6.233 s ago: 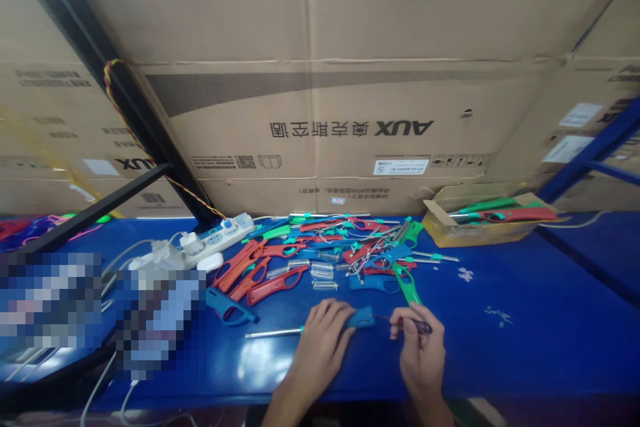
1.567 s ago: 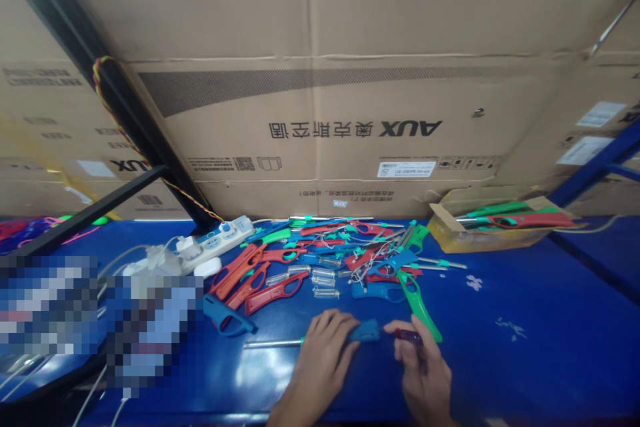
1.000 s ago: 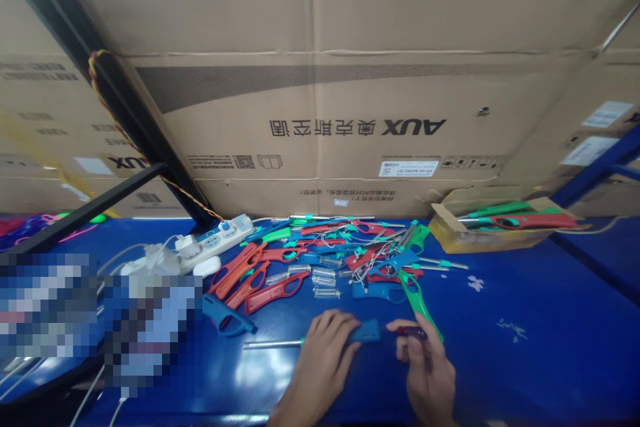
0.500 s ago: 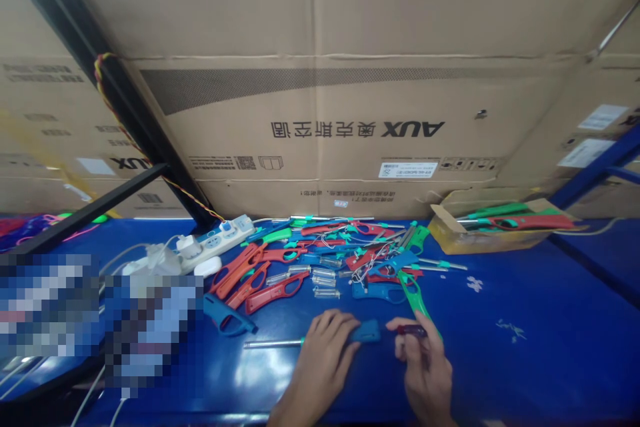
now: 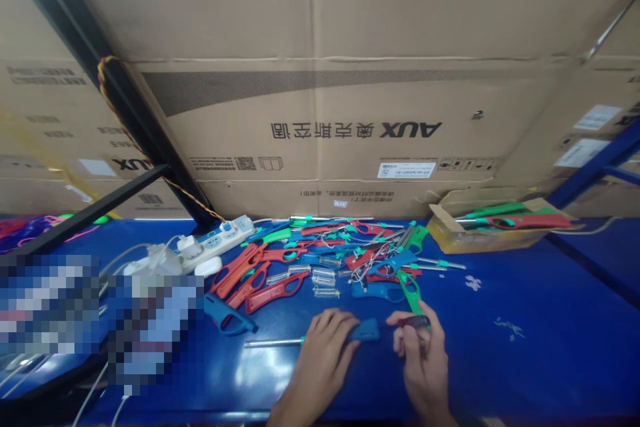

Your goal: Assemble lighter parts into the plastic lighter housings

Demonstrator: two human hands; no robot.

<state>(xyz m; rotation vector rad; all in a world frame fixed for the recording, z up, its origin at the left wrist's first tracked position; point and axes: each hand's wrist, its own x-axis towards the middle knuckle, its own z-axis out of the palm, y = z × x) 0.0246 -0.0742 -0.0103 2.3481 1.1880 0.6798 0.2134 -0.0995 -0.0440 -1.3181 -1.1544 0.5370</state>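
My left hand is closed over a blue long-nosed lighter lying near the front of the table. Its metal tube sticks out to the left past a bit of green; the middle is hidden under my fingers. To the right, my right hand pinches a small dark-red, shiny piece between thumb and fingers, apart from the lighter's blue end. Its kind is not clear. Behind it lies a green lighter shell, partly covered by my fingers. A blue shell rests just beyond.
Red, blue and green lighter parts and several clear tanks spread across the table's middle. A cardboard box of lighters stands back right. Left are a white power strip and a black frame post. Large cartons wall the back.
My right hand has shifted slightly, and the dark-red piece in it has tilted a little. My left hand keeps its hold on the blue lighter.
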